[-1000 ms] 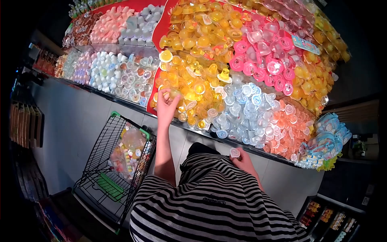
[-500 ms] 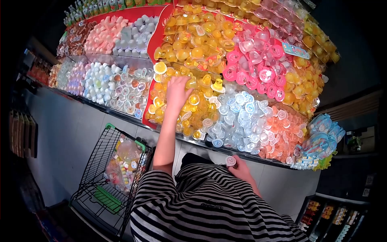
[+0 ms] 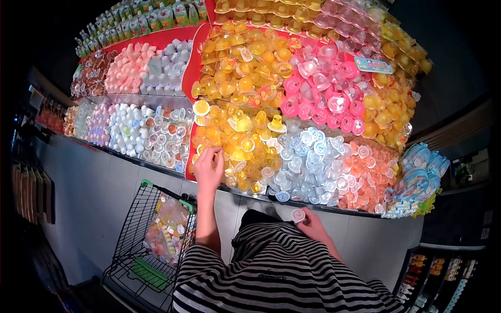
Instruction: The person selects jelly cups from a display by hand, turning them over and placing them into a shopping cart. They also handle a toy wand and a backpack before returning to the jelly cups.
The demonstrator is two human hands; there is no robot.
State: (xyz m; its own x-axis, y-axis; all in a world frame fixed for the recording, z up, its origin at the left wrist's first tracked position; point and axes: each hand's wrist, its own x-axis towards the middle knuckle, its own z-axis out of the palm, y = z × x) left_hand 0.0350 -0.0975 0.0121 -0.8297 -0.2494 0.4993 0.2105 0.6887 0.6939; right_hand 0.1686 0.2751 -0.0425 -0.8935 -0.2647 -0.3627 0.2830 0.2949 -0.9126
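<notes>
My right hand (image 3: 312, 227), low in front of the striped shirt, is closed on a small jelly cup (image 3: 298, 215) with a pale round lid. Over the front left edge of the bin of yellow jelly cups (image 3: 241, 125) is my left hand (image 3: 209, 166), seen from its back. Its fingers are curled together, and whatever may be between them is hidden. Right of the yellow cups lie pale blue-clear jelly cups (image 3: 308, 161), then orange jelly cups (image 3: 365, 169). Pink jelly cups (image 3: 329, 88) fill the tier above.
A wire shopping cart (image 3: 128, 229) with green trim stands at lower left, holding a clear bag of mixed small items (image 3: 167, 229). White and clear cups (image 3: 128, 128) fill bins farther left. Blue packages (image 3: 420, 169) hang at the right end of the display.
My left hand has drawn back from the middle of the yellow cups toward the bin's front edge. My right hand still holds its jelly cup. The view has shifted slightly.
</notes>
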